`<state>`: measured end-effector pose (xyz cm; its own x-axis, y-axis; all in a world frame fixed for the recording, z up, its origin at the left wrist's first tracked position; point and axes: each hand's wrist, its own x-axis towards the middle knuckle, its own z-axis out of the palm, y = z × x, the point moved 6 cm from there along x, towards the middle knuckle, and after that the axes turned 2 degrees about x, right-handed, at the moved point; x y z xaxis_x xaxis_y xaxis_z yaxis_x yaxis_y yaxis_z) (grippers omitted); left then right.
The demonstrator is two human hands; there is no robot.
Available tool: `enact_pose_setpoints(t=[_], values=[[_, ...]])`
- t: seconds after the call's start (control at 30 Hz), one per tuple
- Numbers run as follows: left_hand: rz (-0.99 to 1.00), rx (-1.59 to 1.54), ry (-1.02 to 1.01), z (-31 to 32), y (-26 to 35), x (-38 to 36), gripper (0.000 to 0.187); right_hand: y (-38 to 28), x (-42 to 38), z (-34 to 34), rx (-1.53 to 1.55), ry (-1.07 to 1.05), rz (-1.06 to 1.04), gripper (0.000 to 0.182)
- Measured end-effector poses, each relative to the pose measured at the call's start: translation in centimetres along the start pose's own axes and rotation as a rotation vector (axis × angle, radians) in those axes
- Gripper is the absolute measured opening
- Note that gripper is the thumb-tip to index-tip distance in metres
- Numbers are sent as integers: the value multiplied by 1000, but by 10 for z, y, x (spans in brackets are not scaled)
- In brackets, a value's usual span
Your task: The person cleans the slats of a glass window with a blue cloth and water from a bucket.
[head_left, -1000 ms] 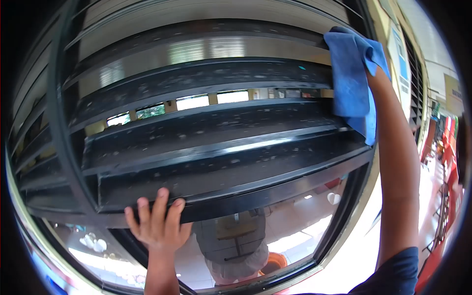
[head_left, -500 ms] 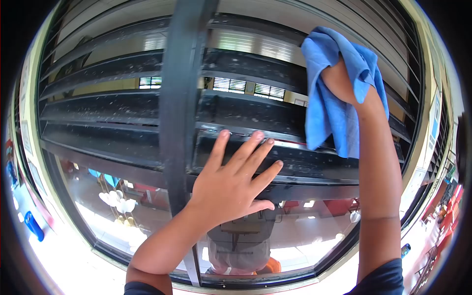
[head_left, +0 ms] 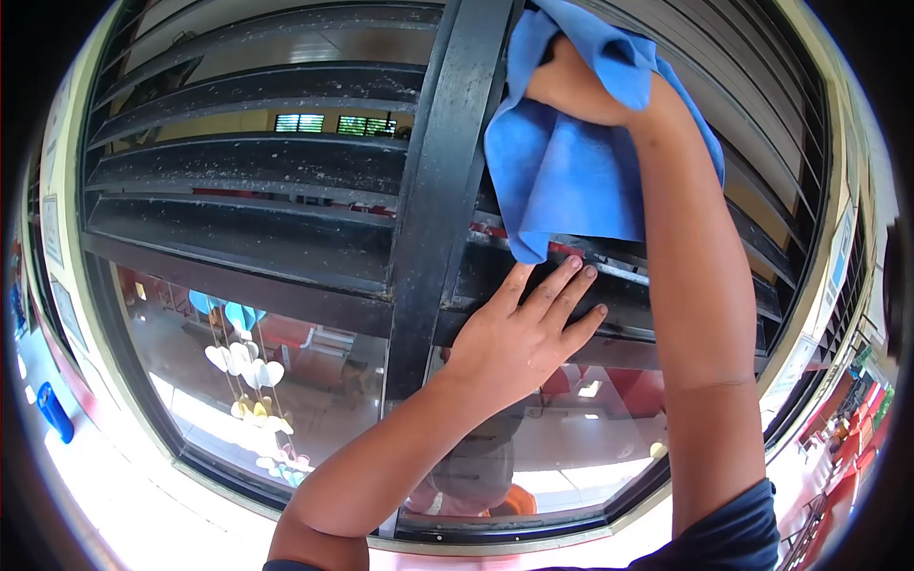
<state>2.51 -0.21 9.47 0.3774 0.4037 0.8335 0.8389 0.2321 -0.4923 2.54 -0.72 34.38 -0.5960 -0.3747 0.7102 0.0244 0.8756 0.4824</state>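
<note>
A blue cloth hangs in loose folds from my right hand, which is closed on it against the upper right slats. The cloth hides those fingertips. Lower down, my left hand rests with its fingers spread on a dark louver slat; one fingertip meets the cloth's lower corner. The black louver slats carry pale specks and sit tilted with gaps between them. A thick dark upright bar splits the window, just left of both hands.
Below the slats is a glass pane with reflections. Strings of paper hearts show through it on the left. A pale window frame curves along the right. A blue cylindrical object stands at far left.
My right hand has moved the cloth left and up along the slats, close to the upright bar. The view has shifted, and my left hand keeps to its slat.
</note>
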Motion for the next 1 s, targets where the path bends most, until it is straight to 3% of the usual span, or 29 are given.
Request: enact_pose_setpoints(t=[0.07, 0.17, 0.23, 0.3, 0.33, 0.43, 0.47, 0.57, 0.7, 0.73, 0.9, 0.93, 0.97, 1.0], values=[[-10, 15, 28, 0, 0, -2, 48, -4, -10, -3, -73, 179, -167, 66], [-12, -7, 74, -1, -2, -2, 41, 13, -6, -3, -264, -48, 117, 71], [-25, -28, 85, -1, -1, -2, 39, 5, 4, 2, -137, 67, -99, 62], [-29, -28, 75, -2, -2, -1, 41, 13, 5, 11, -375, 137, 36, 52], [-24, -34, 64, -1, -2, -1, 43, 19, 10, 25, -387, -192, 161, 39], [-31, -32, 28, 3, 0, -1, 54, -2, -10, 3, -413, 171, 182, 32], [-34, -27, 24, 3, 0, -1, 55, 3, -10, 9, -315, 231, 54, 29], [-48, -38, 11, 1, -1, 1, 57, 1, -24, 5, -260, 495, -64, 27], [-38, -43, -20, -1, -1, 1, 60, 1, -41, -10, -211, 357, -36, 24], [-31, -40, -25, 1, -1, 1, 60, 0, -34, -9, -207, 287, -151, 25], [-30, -35, -34, 1, -1, 0, 61, 6, -21, -16, -311, 87, 148, 45], [-27, -23, -36, 1, -1, 0, 60, 9, -11, -8, -158, -68, 137, 48], [-25, -39, -43, 1, 0, 1, 60, -1, -6, -13, -242, -201, 214, 50], [-26, -53, -52, -1, 0, 1, 60, -5, 0, -13, -190, -136, 204, 50]])
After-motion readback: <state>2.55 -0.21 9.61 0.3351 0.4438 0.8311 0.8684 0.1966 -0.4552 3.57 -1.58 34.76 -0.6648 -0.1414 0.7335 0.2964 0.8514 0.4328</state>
